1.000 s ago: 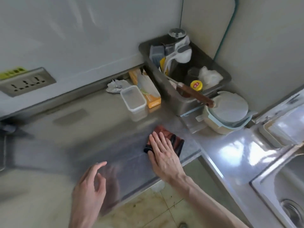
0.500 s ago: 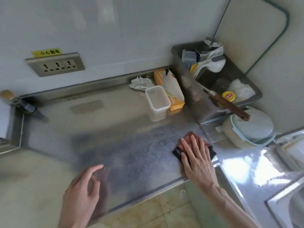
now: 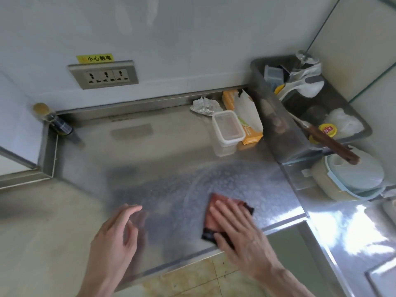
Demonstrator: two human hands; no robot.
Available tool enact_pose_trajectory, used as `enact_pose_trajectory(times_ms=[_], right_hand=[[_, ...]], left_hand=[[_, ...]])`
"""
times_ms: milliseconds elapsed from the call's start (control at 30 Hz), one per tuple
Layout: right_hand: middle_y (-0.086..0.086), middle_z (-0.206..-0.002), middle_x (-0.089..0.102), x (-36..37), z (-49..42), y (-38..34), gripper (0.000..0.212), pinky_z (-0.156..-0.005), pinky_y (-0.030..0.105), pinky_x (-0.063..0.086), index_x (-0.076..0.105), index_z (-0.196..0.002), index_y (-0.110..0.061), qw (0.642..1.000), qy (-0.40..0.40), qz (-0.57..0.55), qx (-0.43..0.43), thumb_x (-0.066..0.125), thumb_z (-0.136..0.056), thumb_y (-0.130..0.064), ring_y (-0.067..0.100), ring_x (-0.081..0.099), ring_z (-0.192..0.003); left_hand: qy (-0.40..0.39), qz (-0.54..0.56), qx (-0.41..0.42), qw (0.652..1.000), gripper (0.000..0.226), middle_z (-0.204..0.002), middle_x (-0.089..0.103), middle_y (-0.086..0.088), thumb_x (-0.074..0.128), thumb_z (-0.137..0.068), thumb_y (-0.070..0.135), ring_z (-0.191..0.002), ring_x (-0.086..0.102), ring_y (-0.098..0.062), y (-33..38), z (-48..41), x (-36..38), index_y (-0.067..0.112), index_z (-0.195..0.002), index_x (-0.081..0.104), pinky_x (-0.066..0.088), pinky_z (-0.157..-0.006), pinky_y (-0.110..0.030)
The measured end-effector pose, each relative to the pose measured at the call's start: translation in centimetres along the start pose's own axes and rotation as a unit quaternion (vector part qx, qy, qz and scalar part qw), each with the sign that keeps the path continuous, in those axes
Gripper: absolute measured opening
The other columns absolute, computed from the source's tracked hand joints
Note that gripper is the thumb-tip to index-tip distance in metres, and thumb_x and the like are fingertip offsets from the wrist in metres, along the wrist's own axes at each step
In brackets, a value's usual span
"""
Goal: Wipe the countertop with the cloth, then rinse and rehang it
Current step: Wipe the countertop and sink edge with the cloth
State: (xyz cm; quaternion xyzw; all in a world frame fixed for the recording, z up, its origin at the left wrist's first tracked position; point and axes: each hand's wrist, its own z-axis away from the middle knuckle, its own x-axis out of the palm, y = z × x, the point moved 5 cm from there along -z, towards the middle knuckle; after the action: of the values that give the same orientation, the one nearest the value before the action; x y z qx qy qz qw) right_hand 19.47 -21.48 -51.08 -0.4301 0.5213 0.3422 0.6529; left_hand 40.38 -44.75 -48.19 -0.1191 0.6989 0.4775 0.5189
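Near the front edge of the brushed stainless-steel countertop (image 3: 128, 151), the folded reddish-brown cloth (image 3: 221, 197) lies flat beneath the right hand (image 3: 244, 236). Its fingers are straight and slightly spread, pressing down, presumably to load the whole pad for wiping. The left hand (image 3: 113, 236) holds nothing, fingers loosely curved just over the steel, likely for balance. Beaded wet arcs surround the cloth. A clear plastic lidded box (image 3: 228, 127) stands well behind.

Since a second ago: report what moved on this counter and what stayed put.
The right hand, flat on the cloth, slid it toward the counter's inner corner, then back left and nearer the front edge, over the wet countertop. Nothing was taken up or let go. The left hand stayed open by the front edge; the clear container, orange box and metal bin kept their places.
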Motion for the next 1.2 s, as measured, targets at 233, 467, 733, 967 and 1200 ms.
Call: enact_pose_trajectory(times_ms=[233,467,733,967,1200], right_hand=[[0.005,-0.175,0.015,1.4,-12.3,-1.2,0.065,-0.13,0.051,0.014,0.026,-0.164,-0.031,0.987,0.054,-0.029,0.146,0.03,-0.105,-0.058,0.035,0.01,-0.161],[0.005,-0.172,0.026,3.0,-15.2,-11.7,0.061,-0.127,0.051,0.02,0.037,-0.161,-0.024,0.996,0.075,-0.04,0.018,0.042,-0.106,-0.05,0.032,0.019,-0.16],[-0.002,-0.173,0.022,4.5,-5.0,-16.8,0.061,-0.126,0.05,0.026,0.034,-0.162,-0.028,0.987,0.044,-0.056,-0.143,0.046,-0.106,-0.049,0.027,0.015,-0.161],[-0.002,-0.172,0.027,4.1,-17.0,-16.2,0.059,-0.127,0.051,0.02,0.038,-0.16,-0.033,0.996,0.038,-0.04,-0.065,0.038,-0.105,-0.056,0.029,0.015,-0.161],[-0.005,-0.173,0.02,5.2,-5.8,-17.6,0.058,-0.13,0.049,0.017,0.027,-0.163,-0.036,0.959,-0.035,0.016,-0.279,0.034,-0.109,-0.055,0.024,0.012,-0.162]], left_hand=[[-0.003,-0.002,0.012,1.0,0.046,-0.127,0.065,0.014,0.062,-0.085,0.001,-0.114,0.065,-0.013,-0.8,-1.5,-0.9,0.027,-0.122,0.065,0.046,-0.092,-0.024],[0.029,-0.003,0.013,0.999,0.042,-0.123,0.066,0.009,0.058,-0.088,0.006,-0.109,0.066,-0.019,-1.9,-3.6,-4.0,0.025,-0.125,0.062,0.054,-0.09,-0.036],[0.049,0.021,-0.008,0.999,0.039,-0.123,0.068,0.01,0.06,-0.088,0.005,-0.109,0.067,-0.02,-3.2,-2.9,-4.0,0.025,-0.122,0.064,0.054,-0.09,-0.037],[0.02,-0.004,0.015,1.0,0.048,-0.129,0.063,0.007,0.057,-0.09,0.007,-0.11,0.065,-0.02,-2.7,-4.2,-4.0,0.026,-0.134,0.056,0.052,-0.091,-0.035],[-0.228,-0.164,-0.053,0.958,0.084,-0.166,0.009,0.006,0.069,-0.091,0.029,-0.151,0.013,-0.032,-6.9,-4.5,-2.4,0.042,-0.157,0.018,0.04,-0.106,-0.061]])
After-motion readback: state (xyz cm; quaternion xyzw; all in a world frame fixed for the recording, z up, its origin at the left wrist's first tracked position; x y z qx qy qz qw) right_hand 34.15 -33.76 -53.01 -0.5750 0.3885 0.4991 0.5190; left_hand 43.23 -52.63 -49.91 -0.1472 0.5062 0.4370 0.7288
